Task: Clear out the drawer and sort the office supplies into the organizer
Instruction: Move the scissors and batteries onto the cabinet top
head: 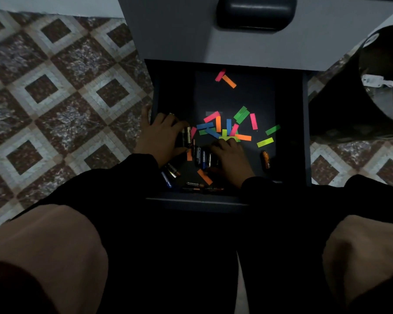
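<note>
While the drawer [290, 132] stands pulled out, little is judged cleared: coloured sticky tabs [222, 128] lie scattered mid-drawer and loose batteries [171, 173] along its near edge. Several batteries are gripped in the left hand [161, 137]; the right hand [232, 159] is curled over another cluster [202, 158]. No organizer is seen.

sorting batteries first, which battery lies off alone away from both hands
The orange-and-black battery by the drawer's right wall; the other batteries cluster by the hands.
</note>
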